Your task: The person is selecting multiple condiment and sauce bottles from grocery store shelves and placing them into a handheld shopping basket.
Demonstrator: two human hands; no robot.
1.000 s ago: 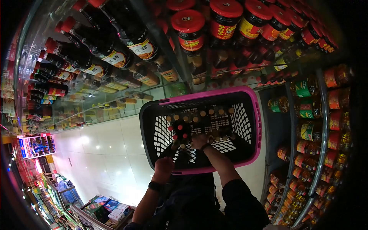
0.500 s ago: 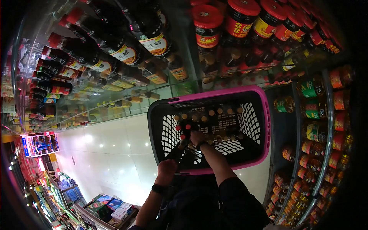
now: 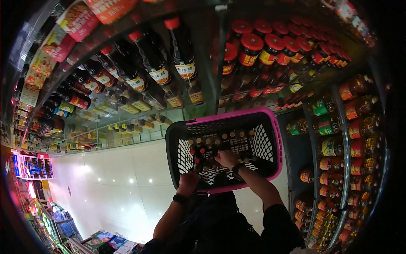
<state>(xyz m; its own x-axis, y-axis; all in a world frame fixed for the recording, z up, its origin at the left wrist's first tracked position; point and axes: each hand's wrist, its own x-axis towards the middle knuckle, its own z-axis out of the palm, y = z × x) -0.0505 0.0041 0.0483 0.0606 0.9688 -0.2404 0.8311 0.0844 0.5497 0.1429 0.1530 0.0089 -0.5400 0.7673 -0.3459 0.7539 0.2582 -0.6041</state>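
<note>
Looking Down Into a Basket of Capped Bottles

Your basket (image 3: pixel 278 142) sits just in front of your body, below the shelf of red-lidded jars (image 3: pixel 251 45). Inside, tan-capped bottles (image 3: pixel 232 135) line the far side, and a few red-capped bottles (image 3: pixel 202 150) cluster toward the left. Your left hand (image 3: pixel 188 183) is curled tightly over the basket's near-left corner, holding it. Your right hand (image 3: pixel 227 158) is down among the bottles with its fingers bent; the basket is too dim to tell whether they have hold of one.

Expect the bottles to be stiff, smooth and fairly heavy if full, likely slippery when damp and breakable if they are glass. Take each one around the neck just below the cap, and support the body whenever it tilts. The basket's mesh walls should flex a little under load, so the thick pink rim is the surer hold.
</note>
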